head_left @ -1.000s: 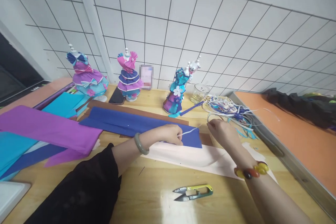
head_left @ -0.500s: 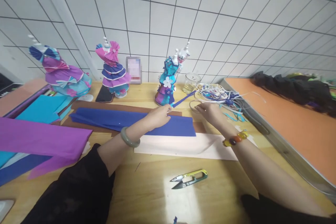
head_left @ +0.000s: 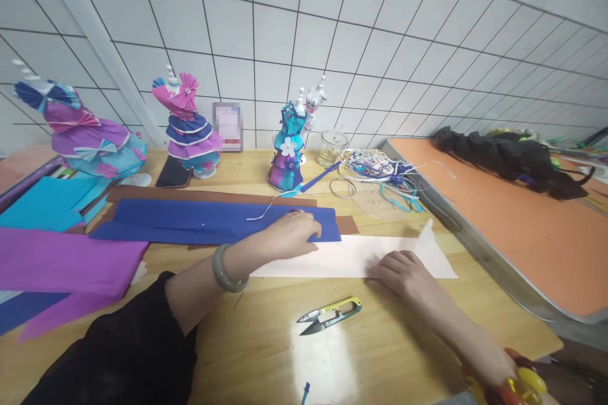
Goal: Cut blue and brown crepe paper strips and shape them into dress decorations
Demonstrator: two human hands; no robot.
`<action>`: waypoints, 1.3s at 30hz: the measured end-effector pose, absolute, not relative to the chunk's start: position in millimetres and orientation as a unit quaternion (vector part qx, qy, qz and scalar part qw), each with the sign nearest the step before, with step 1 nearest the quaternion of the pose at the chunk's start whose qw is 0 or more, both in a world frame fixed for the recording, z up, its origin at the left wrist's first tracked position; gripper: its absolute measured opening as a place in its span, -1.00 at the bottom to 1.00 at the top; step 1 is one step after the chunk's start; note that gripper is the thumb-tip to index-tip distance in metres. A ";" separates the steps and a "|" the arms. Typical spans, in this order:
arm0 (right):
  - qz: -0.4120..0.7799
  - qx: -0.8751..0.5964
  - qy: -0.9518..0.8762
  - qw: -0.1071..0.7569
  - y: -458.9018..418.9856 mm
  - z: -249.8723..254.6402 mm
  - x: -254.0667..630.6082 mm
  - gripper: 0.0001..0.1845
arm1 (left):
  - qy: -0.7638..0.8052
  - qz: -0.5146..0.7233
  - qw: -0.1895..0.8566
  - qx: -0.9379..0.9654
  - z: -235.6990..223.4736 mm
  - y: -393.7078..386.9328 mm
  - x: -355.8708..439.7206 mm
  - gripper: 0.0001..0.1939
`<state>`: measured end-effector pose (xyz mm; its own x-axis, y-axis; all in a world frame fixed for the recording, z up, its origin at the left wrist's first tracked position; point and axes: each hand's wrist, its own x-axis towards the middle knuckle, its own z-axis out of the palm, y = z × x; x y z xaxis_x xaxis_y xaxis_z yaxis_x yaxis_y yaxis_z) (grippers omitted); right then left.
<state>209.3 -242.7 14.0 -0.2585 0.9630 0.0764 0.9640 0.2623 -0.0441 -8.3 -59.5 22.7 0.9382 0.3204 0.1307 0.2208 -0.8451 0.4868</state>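
Note:
My left hand, with a jade-green bangle at the wrist, hovers where a blue paper strip meets a white paper strip. Its fingers are loosely bent and apart, and nothing shows in them. The fingers of my right hand are bunched together at the front edge of the white strip, whose right end curls up; their tips are partly hidden. Spring thread snips with yellow and green handles lie in front. A thin white cord rests across the blue strip.
Small dress forms in purple, pink and teal paper stand along the back, with a phone between two. A glass jar, tangled cords and a ring are at back right. Purple paper lies left; an orange surface lies right.
Both hands have come back toward me from the cords and the teal dress form. My left hand has let go of the white cord; my right hand has left the ring and reached the white paper.

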 end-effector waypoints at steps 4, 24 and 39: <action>-0.056 -0.618 -0.784 0.016 -254.7 7.3 221.1 -0.75 | 0.085 0.039 0.255 0.962 21.1 -74.3 -8.9 -0.79; -0.126 -0.617 -0.776 -0.004 -278.9 -8.5 283.7 -0.67 | 0.068 0.002 0.036 0.997 7.5 -104.3 -8.1 -0.78; 0.140 -0.750 -0.635 0.123 -284.8 57.0 266.6 -0.69 | 0.079 -0.069 0.232 0.967 103.5 -66.4 -45.6 -0.70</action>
<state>266.6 -284.8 57.0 0.1550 0.9864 -0.0537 0.9174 -0.1639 -0.3627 -45.6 -66.4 103.5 0.9781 0.1211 -0.1692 0.1847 -0.8796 0.4384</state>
